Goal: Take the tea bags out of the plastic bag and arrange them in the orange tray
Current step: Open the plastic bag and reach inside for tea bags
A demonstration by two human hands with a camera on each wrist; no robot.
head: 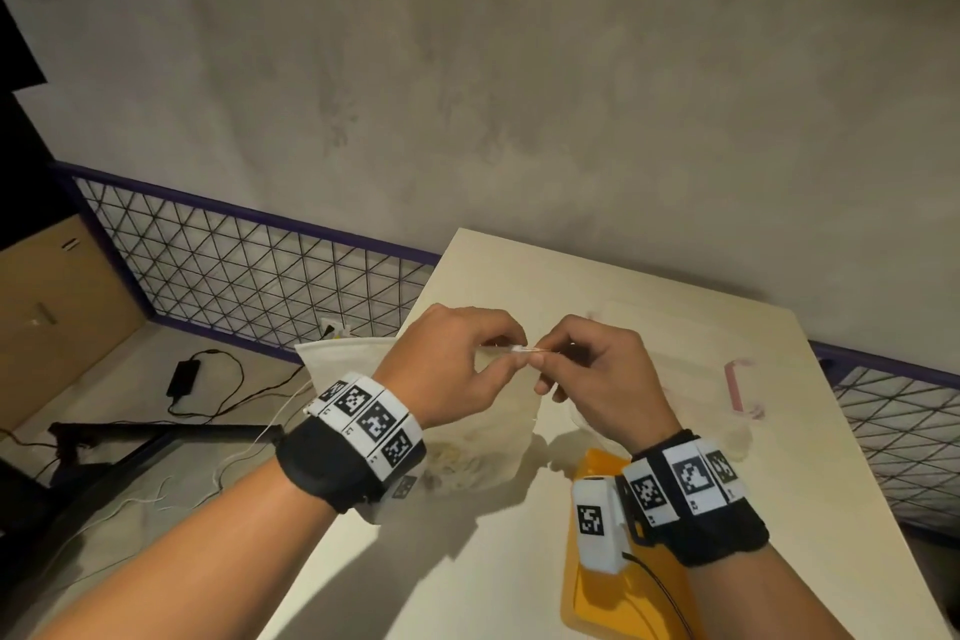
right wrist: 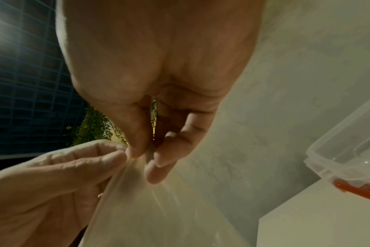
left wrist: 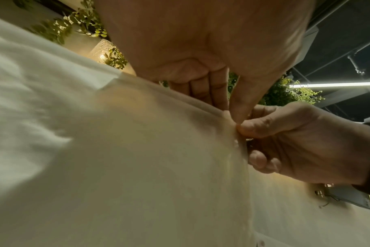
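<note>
Both hands hold a translucent plastic bag (head: 501,431) up over the cream table (head: 467,561). My left hand (head: 506,353) pinches the bag's top edge from the left, and my right hand (head: 545,361) pinches the same edge from the right, fingertips almost touching. Pale lumps, the tea bags (head: 462,463), show dimly through the bag's bottom. The orange tray (head: 592,598) lies flat below my right wrist, partly hidden by it. In the left wrist view the bag (left wrist: 137,150) fills the frame. The right wrist view shows thumb and fingers (right wrist: 137,142) pinching the bag (right wrist: 158,208).
A clear lidded container (head: 737,390) with a pink clasp stands on the table's right side, also in the right wrist view as a clear container (right wrist: 349,142). The wall runs close behind the table. A wire mesh fence (head: 234,265) and floor cables (head: 208,379) lie to the left.
</note>
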